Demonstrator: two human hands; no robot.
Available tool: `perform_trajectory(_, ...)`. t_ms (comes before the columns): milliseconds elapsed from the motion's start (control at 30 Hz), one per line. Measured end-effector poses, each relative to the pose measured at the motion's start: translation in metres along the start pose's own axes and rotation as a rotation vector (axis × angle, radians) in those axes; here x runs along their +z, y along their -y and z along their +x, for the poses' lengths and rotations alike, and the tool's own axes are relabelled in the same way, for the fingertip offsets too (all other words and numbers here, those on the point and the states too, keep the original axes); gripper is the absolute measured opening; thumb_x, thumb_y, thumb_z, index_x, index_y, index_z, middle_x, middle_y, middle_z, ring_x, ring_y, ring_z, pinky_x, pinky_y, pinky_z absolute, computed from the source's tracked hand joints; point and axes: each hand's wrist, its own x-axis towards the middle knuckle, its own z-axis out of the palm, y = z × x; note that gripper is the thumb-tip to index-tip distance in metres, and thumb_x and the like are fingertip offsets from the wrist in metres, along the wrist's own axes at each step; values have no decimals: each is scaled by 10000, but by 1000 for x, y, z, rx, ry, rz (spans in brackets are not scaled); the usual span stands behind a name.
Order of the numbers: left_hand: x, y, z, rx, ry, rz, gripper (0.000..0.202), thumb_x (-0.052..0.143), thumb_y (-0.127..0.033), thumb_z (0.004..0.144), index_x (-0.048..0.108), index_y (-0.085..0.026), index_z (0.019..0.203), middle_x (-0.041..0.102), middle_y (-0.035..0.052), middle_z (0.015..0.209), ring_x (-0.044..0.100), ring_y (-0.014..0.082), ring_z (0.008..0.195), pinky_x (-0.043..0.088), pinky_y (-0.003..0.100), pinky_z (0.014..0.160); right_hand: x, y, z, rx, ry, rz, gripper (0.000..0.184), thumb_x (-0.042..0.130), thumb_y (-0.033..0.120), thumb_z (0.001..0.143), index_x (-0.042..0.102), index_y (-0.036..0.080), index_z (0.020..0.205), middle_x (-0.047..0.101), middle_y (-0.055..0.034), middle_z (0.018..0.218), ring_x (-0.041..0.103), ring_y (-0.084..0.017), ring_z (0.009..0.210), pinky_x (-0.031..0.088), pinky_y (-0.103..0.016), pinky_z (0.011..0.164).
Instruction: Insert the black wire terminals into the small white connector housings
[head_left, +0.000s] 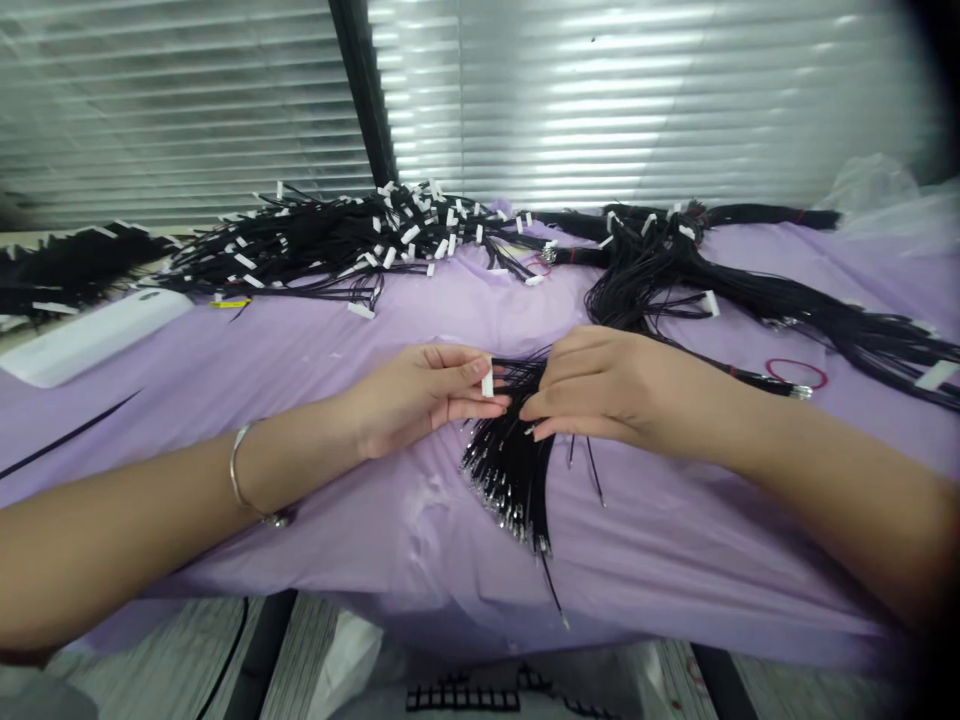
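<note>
Got cloth (pixel 315 350) w/ plugged pile (pixel 300 245) at back, prob. done, tho blurred. Got bunch (pixel 521 470) mid-front w/ bare tips (pixel 514 515), left to do; clamped in R hand (pixel 600 388). In L hand (pixel 435 388), pinching plug (pixel 487 380), judged part-wired.

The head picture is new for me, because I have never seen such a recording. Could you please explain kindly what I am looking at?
There is no machine here. One camera, worn on a person's head, looks forward and down at two bare hands. The left hand, with a bracelet on its wrist, pinches a small white connector. The right hand is at a bunch of black wires with shiny tips; its exact grip is hidden. Below lies a purple sheet. Farther back is a large pile of wires with many white ends, and at left a long white object.
</note>
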Motion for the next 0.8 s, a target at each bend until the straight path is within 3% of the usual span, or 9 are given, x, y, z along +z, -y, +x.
perform_trajectory(133, 0, 0, 0, 25, 28, 2, 104, 555, -124, 825, 646, -76, 842, 678, 69, 811, 665, 122, 725, 540, 219, 740, 4, 1, -1, 180, -54, 62, 370, 528, 413, 844, 575, 204, 1146, 655, -29, 855, 574, -155, 771, 419, -296, 754)
perform_trajectory(200, 0, 0, 0, 36, 31, 9, 110, 568, -137, 820, 649, -76, 863, 683, 78, 862, 665, 123, 740, 537, 217, 747, 1, 1, -3, 232, 2, 109, 510, 605, 457, 771, 521, 197, 1202, 642, -24, 857, 573, -165, 801, 425, -304, 780)
perform_trajectory(267, 0, 0, 0, 40, 22, 14, 103, 581, -144, 813, 647, -78, 856, 684, 75, 854, 664, 121, 733, 536, 216, 749, -2, -1, -6, 246, 64, 156, 529, 638, 416, 745, 495, 200, 1206, 637, -24, 899, 567, -173, 864, 428, -306, 798)
perform_trajectory(433, -1, 1, 0, 29, 25, -3, 97, 577, -159, 820, 639, -84, 828, 679, 56, 821, 663, 126, 755, 534, 222, 760, -5, -7, -6, 167, 61, 205, 147, 524, 240, 834, 613, 187, 939, 642, -17, 866, 564, -134, 823, 426, -275, 764)
perform_trajectory(533, -1, 2, 0, 35, 36, -13, 94, 583, -159, 816, 639, -87, 838, 678, 53, 829, 663, 128, 759, 531, 228, 769, -1, -7, -3, 170, 30, 246, 175, 495, 258, 859, 650, 185, 895, 651, -15, 838, 565, -118, 774, 427, -258, 738)
perform_trajectory(800, 2, 4, 0, 30, 72, 39, 137, 518, -71, 835, 648, -50, 873, 667, 70, 855, 651, 109, 766, 503, 259, 836, 7, 10, 3, 562, -176, 285, 99, 524, 174, 769, 587, 170, 692, 545, 34, 620, 466, -82, 569, 364, -205, 540)
